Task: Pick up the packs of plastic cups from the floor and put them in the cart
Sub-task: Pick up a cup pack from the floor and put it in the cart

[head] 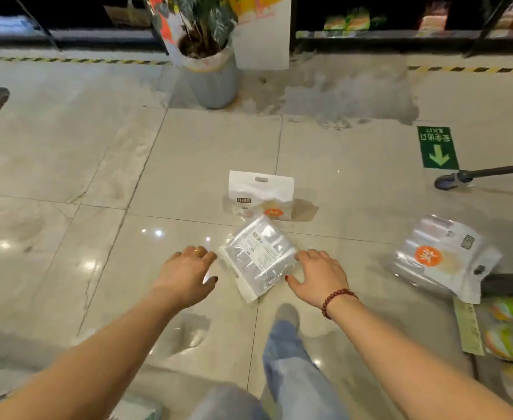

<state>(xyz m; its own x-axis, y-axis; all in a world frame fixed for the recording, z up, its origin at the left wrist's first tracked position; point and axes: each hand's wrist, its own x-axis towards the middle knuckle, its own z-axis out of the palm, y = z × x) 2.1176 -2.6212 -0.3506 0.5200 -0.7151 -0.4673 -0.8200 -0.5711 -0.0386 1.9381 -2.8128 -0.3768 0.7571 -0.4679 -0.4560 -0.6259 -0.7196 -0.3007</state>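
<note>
Head view | nearest pack [256, 257] flat on floor [97, 177], turned diagonal, directly between both hands | left hand [185, 274] just beside its left corner | right hand [319, 275] at right corner, contact unclear | both hands' fingers spread, holding nothing

Three packs lie on the floor [67, 177]. The near pack [258, 256] is clear with a white edge, flat and turned cornerwise, its printed back up. Just beyond it, almost touching, the far pack [261, 195] stands propped up, with its white top and handle slot uppermost and an orange round label low on its front. The right pack [443, 256], well apart from the other two, lies tilted with its orange label facing up.
</note>
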